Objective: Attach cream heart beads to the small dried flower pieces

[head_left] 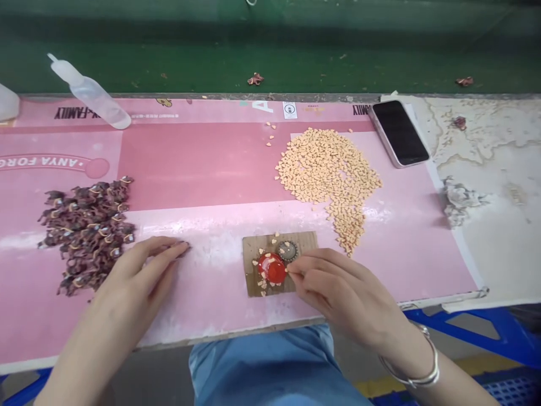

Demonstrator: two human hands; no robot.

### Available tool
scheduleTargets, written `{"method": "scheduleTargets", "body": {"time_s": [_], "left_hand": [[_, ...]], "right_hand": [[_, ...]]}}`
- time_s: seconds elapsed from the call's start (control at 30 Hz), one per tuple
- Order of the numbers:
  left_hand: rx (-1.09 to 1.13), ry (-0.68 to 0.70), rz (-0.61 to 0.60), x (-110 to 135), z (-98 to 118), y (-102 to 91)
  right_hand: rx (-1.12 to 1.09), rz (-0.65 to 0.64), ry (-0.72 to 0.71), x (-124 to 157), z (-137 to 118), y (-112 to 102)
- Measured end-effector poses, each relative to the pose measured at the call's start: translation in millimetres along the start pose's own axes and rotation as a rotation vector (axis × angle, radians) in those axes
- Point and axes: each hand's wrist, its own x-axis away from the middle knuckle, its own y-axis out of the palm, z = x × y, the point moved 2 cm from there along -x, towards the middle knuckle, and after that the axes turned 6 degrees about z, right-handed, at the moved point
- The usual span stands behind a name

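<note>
My left hand (146,268) rests on the pink sheet, its fingers closed on a small dark brown figure (183,248) that they mostly cover. Beside it on the left lies a heap of similar brown figures (91,225) with pale bands. My right hand (338,287) pinches a small pale-yellow piece (288,270) at the right side of a red cap (274,270). The cap sits on a brown board (251,248) with a ridged metal bottle cap (287,250) and several loose yellow pieces around it.
A large pile of pale-yellow pieces (325,163) spreads beyond my right hand. A phone (399,134) lies at the far right, near crumpled white material (460,200). A clear squeeze bottle (95,98) lies at the back left. Behind the table runs a green surface (190,62).
</note>
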Motion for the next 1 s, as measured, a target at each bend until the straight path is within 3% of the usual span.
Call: {"method": "scheduleTargets", "body": {"time_s": [0.1, 0.2, 0.57, 0.77, 0.9, 1.0], "left_hand": [[-0.07, 0.101, 0.022, 1.7, -2.1, 3.7], [-0.067, 0.085, 0.037, 3.9, -3.8, 6.4], [0.346, -0.345, 0.292, 6.6, 34.6, 9.2], [0.788, -0.694, 0.462, 9.6, 65.0, 17.1], [1.056, -0.745, 0.434, -2.6, 92.9, 20.0], [1.115, -0.955, 0.416, -9.1, 109.3, 19.2]], "right_hand": [[0.067, -0.013, -0.083, -8.4, -5.6, -2.5], [0.16, -0.051, -0.144, -13.8, -10.8, -5.9], [0.319, -0.078, -0.218, -21.4, -22.7, -10.2], [0.18, -0.04, -0.092, -13.8, -17.9, -14.5], [0.075, -0.017, 0.038, -6.2, -11.0, -8.6], [0.033, -0.025, 0.051, -4.1, -9.0, -4.4]]}}
